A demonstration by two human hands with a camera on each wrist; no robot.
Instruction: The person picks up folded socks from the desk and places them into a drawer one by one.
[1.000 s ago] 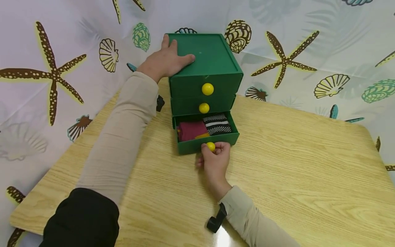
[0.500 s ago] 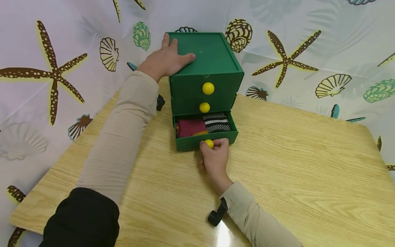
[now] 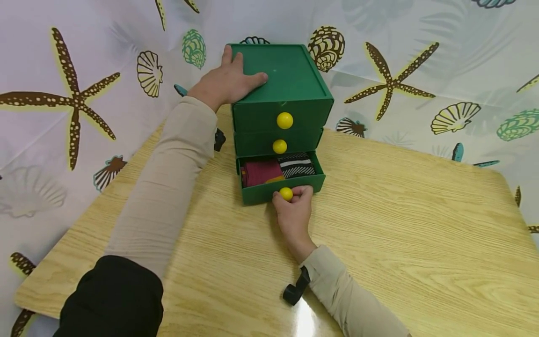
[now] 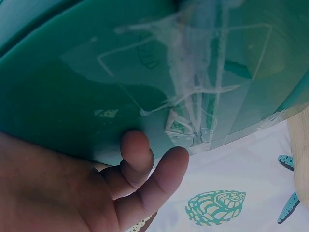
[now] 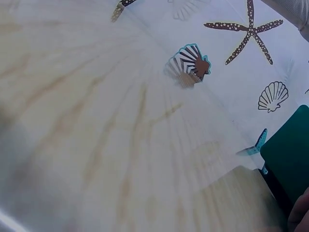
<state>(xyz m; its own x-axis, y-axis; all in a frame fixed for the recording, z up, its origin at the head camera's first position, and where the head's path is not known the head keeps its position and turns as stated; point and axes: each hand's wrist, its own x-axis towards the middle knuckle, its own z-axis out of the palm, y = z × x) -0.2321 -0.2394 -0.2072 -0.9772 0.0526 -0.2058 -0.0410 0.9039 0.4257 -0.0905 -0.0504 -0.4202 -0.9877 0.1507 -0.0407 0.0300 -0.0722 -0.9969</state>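
Note:
A green chest of drawers (image 3: pixel 278 75) with yellow ball knobs stands at the back of the table. Its bottom drawer (image 3: pixel 257 194) is pulled partway out, showing a folded maroon cloth (image 3: pixel 262 173) and a black-and-white striped cloth (image 3: pixel 296 166). My right hand (image 3: pixel 294 215) pinches the bottom yellow knob (image 3: pixel 286 194) between thumb and fingers. On the chest's top left edge rests my left hand (image 3: pixel 227 82), fingers spread. In the left wrist view, that hand (image 4: pixel 130 188) lies against the green side, which has clear tape (image 4: pixel 193 87) on it.
The wooden table (image 3: pixel 400 224) reaches out to both sides of the chest. Behind it hangs a white curtain (image 3: pixel 273 18) printed with shells and starfish. The upper two drawers (image 3: pixel 257 117) are closed.
The bottom drawer has slid slightly inward, toward the chest, with my right hand following on its knob. My left hand has stayed on the chest's top.

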